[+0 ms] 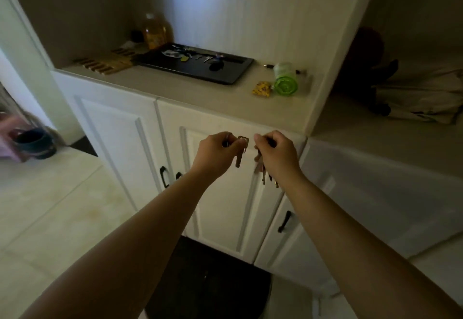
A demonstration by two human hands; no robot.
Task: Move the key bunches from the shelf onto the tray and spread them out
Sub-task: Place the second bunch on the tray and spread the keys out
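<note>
Nearest, the left hand [217,149] pinches a single key [241,151]; the right hand [271,149] grips a key bunch [265,173] dangling below the tabletop [175,88] edge. Beyond, the black tray [233,72] holds spread keys [198,55]. The bunch is probably light, rigid, loosely jointed, and best taken by its ring.

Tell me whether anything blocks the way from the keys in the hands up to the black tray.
Nothing visible does. The left hand and right hand hold metal keys below the beige shelf's edge; the flat black rectangular tray lies beyond bare shelf surface.
</note>
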